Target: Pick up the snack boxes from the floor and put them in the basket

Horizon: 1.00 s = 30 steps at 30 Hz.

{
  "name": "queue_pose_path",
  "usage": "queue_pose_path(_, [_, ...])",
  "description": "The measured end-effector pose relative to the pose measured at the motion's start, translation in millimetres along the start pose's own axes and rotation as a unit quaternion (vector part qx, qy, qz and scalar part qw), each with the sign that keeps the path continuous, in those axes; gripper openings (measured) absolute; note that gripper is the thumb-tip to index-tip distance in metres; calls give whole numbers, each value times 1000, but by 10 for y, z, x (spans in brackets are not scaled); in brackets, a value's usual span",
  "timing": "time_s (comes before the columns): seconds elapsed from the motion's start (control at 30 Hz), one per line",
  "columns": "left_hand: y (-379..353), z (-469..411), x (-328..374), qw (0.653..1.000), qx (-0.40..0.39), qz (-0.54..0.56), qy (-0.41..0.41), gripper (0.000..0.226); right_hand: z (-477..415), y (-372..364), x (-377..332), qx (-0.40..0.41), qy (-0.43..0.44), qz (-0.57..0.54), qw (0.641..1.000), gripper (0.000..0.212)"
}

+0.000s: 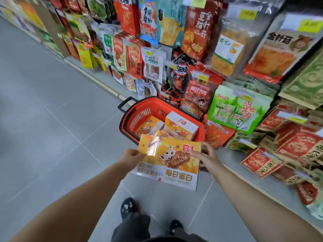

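The flat orange-and-white snack box (171, 161) is in your grip, printed face up and tilted slightly. Your left hand (131, 157) holds its left edge, your right hand (206, 156) holds its upper right corner, and its far edge overlaps the near rim of the red basket (139, 117). That basket has slotted walls and stands upright on the floor just beyond the box. Inside it, one matching upright box (181, 125) stands on the right and a flat-lying box (150, 125) rests on the left.
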<state>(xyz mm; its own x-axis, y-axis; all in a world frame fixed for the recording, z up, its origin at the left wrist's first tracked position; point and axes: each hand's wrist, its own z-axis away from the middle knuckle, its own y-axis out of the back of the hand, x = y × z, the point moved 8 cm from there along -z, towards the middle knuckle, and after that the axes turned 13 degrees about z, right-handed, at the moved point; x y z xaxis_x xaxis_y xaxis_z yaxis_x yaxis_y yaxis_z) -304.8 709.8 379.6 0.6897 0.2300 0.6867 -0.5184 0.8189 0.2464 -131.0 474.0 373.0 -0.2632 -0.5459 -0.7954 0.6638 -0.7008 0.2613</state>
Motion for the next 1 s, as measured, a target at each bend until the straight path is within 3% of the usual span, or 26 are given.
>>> queue_pose_path(0.13, [287,-730,247,999,-45,-7,26,55,-508,-321,-183,26,-14,-21,999,48])
queue_pose_path(0.2, [360,-1030,421,997,-73,-4,38,55,-697,-451,-243,39,-22,-36,998,46])
queue_pose_path(0.27, [497,-1386,626,994,-81,-1,70,52,-895,-592,-328,55,-35,-57,996,49])
queue_pose_path(0.37, [634,-1908,820,988,-76,5,135,82,-1085,-745,-459,75,-28,-65,995,52])
queue_pose_path(0.47, [591,-2333,967,984,-70,14,165,85,-1275,-802,-556,83,-26,-57,995,55])
queue_pose_path(0.67, [344,-3257,913,985,-93,9,142,78,-1738,-657,-569,70,-64,-24,995,63])
queue_pose_path(0.77, [298,-3578,990,988,-67,-49,129,92,-2007,-579,-520,74,-89,-23,993,73])
queue_pose_path(0.9, [118,-4024,1237,982,-81,-123,118,62,-2361,-660,-457,90,-122,-52,987,56])
queue_pose_path(1.0, [-125,-4168,1612,973,-125,-160,107,30,-2601,-803,-314,117,-163,-92,975,58])
